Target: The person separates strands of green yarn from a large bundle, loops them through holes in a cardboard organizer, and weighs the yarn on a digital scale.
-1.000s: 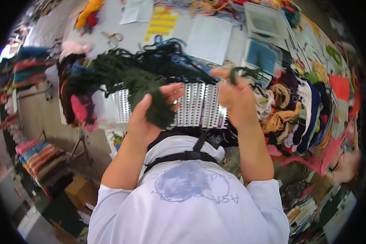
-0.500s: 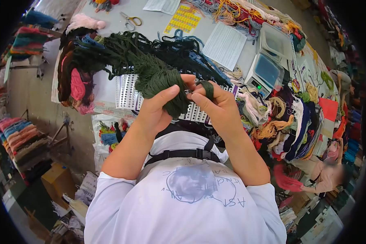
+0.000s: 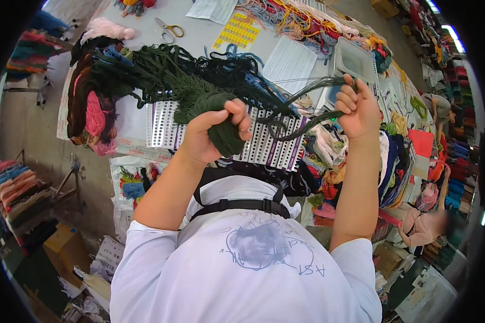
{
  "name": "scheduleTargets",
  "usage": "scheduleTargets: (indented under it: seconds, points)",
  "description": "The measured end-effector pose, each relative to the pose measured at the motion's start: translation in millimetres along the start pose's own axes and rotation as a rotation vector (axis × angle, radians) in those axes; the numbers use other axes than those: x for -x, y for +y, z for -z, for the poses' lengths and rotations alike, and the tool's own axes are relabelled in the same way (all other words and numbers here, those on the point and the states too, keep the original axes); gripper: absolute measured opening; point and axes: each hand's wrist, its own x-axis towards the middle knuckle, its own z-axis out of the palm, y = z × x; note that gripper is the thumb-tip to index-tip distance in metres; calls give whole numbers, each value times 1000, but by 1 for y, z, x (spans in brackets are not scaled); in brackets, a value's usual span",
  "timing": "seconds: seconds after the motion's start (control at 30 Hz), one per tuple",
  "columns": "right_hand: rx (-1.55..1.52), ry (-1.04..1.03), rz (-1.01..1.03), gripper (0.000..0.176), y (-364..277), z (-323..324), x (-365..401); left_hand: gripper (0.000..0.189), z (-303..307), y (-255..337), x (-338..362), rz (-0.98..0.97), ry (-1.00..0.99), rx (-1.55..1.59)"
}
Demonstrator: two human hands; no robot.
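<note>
A thick bundle of dark green yarn (image 3: 202,107) is wrapped in my left hand (image 3: 213,129), over the near side of the table. My right hand (image 3: 357,107) is closed high on the right, gripping a loose strand of green thread (image 3: 315,118) that trails back to the left in loops. Beneath the strand lie white cards with rows of punched holes (image 3: 261,142). A long heap of very dark green yarn (image 3: 161,67) spreads behind the bundle, with blue yarn (image 3: 275,86) showing under it.
Scissors (image 3: 168,29), a yellow label sheet (image 3: 236,30) and a printed paper (image 3: 289,63) lie farther back. A clear plastic container (image 3: 355,56) stands near my right hand. Many-coloured yarn hanks (image 3: 334,142) pile at right; pink yarn (image 3: 95,113) lies left. Another person (image 3: 423,229) is at far right.
My right hand has moved away to the right and up, drawing a strand of green thread out from near the bundle. My left hand keeps hold of the bundle, almost in place.
</note>
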Motion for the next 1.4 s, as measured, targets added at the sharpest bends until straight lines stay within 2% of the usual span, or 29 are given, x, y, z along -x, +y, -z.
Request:
scheduleTargets:
  seconds: [0.03, 0.17, 0.23, 0.33, 0.37, 0.43, 0.47, 0.5, 0.57, 0.6, 0.7, 0.8, 0.87, 0.93, 1.0, 1.1, 1.17, 1.23, 1.4]
  points:
    - [86, 159, 63, 31, -4, -8, 2, 26, 5, 2, 5, 33, 59, 43]
    - [291, 118, -44, 37, 26, -45, 7, 35, 3, -1, 1, 85, -41, 169]
    - [424, 90, -53, 38, 43, -60, 3, 36, 5, 0, 0, 120, -31, 186]
    - [907, 0, 7, 32, 67, -94, 7, 37, 4, 0, 1, 168, -29, 191]
    - [946, -67, -64, 31, 74, -106, 14, 37, 4, -1, 1, 181, -37, 186]
    - [1317, -236, 103, 23, 86, -109, 23, 38, 2, 1, 0, 149, -42, 184]
    - [1748, -182, 76, 20, 81, -116, 34, 39, 1, 3, -1, 115, -45, 181]
    - [1751, -188, 76, 20, 85, -111, 38, 40, -1, 4, -3, 82, -87, 149]
    - [1722, -101, 689, 16, 94, -92, 42, 39, -3, 7, -5, 48, -68, 96]
    - [1665, -85, 713, 16, 94, -88, 41, 38, -3, 6, -6, 22, -49, 44]
    - [1443, -187, 590, 20, 102, -94, 44, 40, -9, 1, -10, 24, 23, -43]
    - [1539, -262, 669, 19, 109, -97, 40, 43, -20, 0, -14, 51, 60, -146]
    - [1499, -238, 601, 18, 112, -91, 39, 60, -24, 1, -15, 109, 55, -85]
    - [1262, -188, 299, 15, 115, -82, 37, 61, -30, 0, -16, 112, 67, -99]
    - [1179, -215, 283, 14, 112, -81, 38, 61, -31, 1, -15, 113, 79, -114]
    - [1045, -239, 233, 12, 110, -74, 38, 58, -29, 6, -13, 81, 87, -245]
    - [989, -238, 197, 10, 109, -72, 38, 57, -29, 12, -10, 58, 100, -609]
    - [715, -197, 20, 7, 107, -74, 43, 58, -35, 14, -10, 67, 139, -636]
    - [493, -180, 52, 4, 113, -75, 43, 58, -45, 12, -13, 38, 200, -885]
